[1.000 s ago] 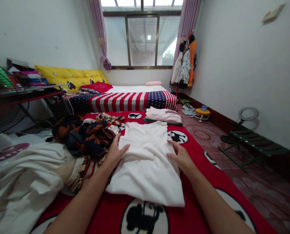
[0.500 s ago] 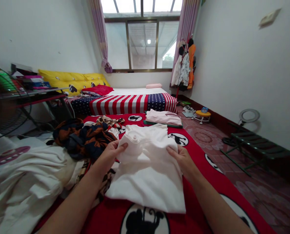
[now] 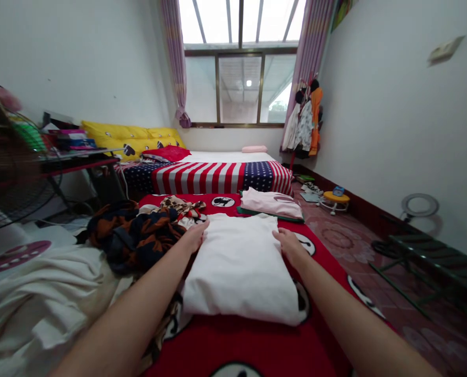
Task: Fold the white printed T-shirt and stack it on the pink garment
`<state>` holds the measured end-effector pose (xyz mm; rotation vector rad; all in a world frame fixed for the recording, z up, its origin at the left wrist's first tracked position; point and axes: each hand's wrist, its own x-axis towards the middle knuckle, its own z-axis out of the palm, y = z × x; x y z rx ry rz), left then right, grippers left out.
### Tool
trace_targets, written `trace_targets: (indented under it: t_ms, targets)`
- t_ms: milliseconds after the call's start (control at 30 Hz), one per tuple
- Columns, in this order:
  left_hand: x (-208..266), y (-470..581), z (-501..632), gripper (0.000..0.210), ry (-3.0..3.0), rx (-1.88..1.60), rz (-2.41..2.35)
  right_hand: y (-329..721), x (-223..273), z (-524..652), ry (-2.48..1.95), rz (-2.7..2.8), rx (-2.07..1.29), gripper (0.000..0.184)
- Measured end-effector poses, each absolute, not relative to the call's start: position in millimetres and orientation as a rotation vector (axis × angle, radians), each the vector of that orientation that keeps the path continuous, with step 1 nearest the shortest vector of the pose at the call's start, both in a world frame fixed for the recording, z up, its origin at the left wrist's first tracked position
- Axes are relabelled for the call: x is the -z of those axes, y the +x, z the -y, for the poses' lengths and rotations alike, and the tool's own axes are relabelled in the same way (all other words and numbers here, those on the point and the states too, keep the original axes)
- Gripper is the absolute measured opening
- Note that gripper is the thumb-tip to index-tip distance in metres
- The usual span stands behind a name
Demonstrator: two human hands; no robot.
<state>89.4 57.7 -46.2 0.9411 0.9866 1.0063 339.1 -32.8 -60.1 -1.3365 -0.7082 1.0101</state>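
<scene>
White garment (image 3: 243,272): folded into a rough rectangle, lying flat between the two hands on the red cloth (image 3: 288,345) with its round black-and-white prints.
Fan (image 3: 11,173): far left, its wire cage blurred.
Off-white cloth (image 3: 56,298): heaped in loose folds, near left.
Dark blue and brown cloth (image 3: 139,230): crumpled, left of the garment.
Left hand (image 3: 196,238): at the garment's far left edge, thumb uppermost; whether it pinches fabric, I cannot tell.
Striped cover (image 3: 204,178): draped over the front of the bed (image 3: 217,156).
Pink garment (image 3: 270,201): folded, on top of something green, beyond the white one.
Right hand (image 3: 291,248): at the far right edge, thumb toward the fabric; pinching or merely touching, I cannot tell.
Hanging clothes (image 3: 306,125): beside the curtain.
Yellow stool (image 3: 336,198): on the tiled floor, by the wall.
Green slatted seat (image 3: 437,256): far right.
</scene>
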Motion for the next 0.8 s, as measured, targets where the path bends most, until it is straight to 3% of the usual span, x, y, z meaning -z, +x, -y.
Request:
trace_targets:
  t_ms: [100,400,467,600,800]
  targets:
    - [61,65,-36,0.04,0.929,-0.965,-1.11,344,80,68,-1.399,0.709,-0.956,0.049]
    - [68,16,80,0.089,1.187,-0.673,-1.085,333,96,186,-1.409,1.284,-1.083,0.068]
    - [70,17,93,0.095,1.275,-0.754,-1.0,326,98,191,-1.462,1.358,-0.954,0.062]
    - [46,17,99,0.076,1.311,-0.948,-0.919,325,76,184,-1.504,1.345,-0.809,0.034]
    - [19,-2,131,0.06,1.407,-0.865,-0.975,320,37,231,-1.571,1.502,-0.818,0.026]
